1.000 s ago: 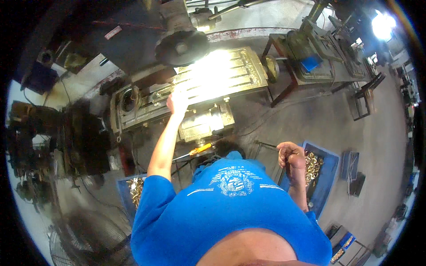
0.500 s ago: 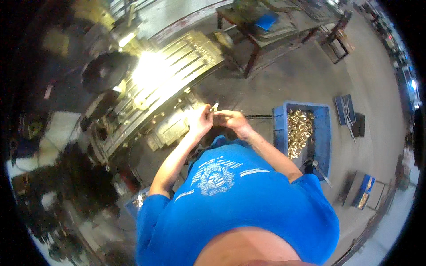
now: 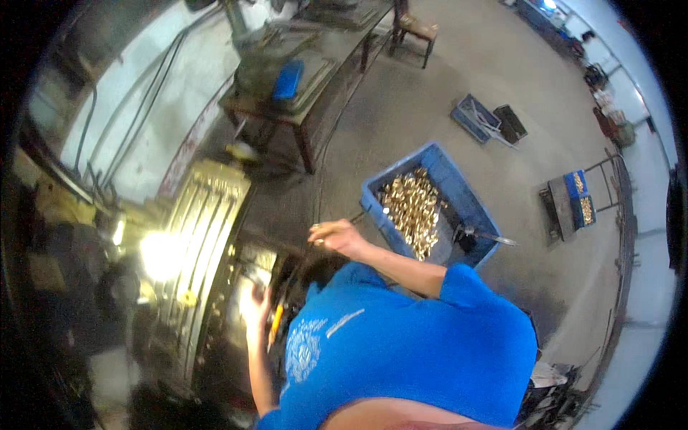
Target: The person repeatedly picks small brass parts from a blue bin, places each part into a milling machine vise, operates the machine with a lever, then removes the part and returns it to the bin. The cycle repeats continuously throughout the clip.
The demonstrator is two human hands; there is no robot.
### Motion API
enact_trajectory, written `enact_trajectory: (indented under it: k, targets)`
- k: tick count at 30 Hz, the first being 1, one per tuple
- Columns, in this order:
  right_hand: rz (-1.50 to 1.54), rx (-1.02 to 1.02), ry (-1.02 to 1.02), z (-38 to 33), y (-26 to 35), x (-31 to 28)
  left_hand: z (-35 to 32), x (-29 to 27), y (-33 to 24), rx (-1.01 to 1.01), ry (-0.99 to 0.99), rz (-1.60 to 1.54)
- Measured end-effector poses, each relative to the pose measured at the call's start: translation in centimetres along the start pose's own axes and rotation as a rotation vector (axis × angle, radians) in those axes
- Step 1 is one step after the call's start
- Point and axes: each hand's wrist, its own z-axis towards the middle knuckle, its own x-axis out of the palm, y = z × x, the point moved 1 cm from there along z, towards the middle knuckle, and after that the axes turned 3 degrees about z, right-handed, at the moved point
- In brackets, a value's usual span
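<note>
My right hand (image 3: 341,239) is held out over the near-left side of a blue plastic crate (image 3: 464,185), its fingers closed on what looks like a small brass-coloured part (image 3: 317,242), mostly hidden by the fingers. Inside the crate lies a heap of shiny brass-coloured metal parts (image 3: 412,208). Lower and to the left, my left hand (image 3: 254,304) is beside the front of a milling machine's slotted table (image 3: 208,233). Blur and glare hide its fingers, so what it holds, if anything, does not show.
A bright lamp (image 3: 163,256) glares over the machine table. An orange-handled tool (image 3: 276,320) is near my left wrist. Beyond stands a workbench (image 3: 261,111) with a blue box (image 3: 288,79). Smaller bins (image 3: 474,118) and a rack with blue trays (image 3: 579,183) are farther right.
My hands, together at a small shiny part before, are now apart. The left is beside the machine, the right nearer the crate. My view has turned to the right.
</note>
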Motion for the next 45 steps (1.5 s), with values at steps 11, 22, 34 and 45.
enact_trajectory:
  k: [11, 22, 34, 45]
  targets:
    - [-1.226, 0.139, -0.712, -4.3, 0.0, -16.3, -12.3, -2.0, 5.1, -0.468, 0.588, 0.294]
    - [-0.748, -0.049, 0.031, 1.9, 1.1, 0.6, -12.2, -2.6, 3.4, -0.608, 0.478, 0.455]
    - [-0.739, -0.099, 0.647, 1.8, -1.5, 11.7, -10.5, -5.0, 0.2, -0.485, 0.158, 0.158]
    - [-0.816, 0.218, 1.335, 2.8, -0.5, 14.0, -6.5, -8.9, -7.3, 0.021, -0.078, -0.17]
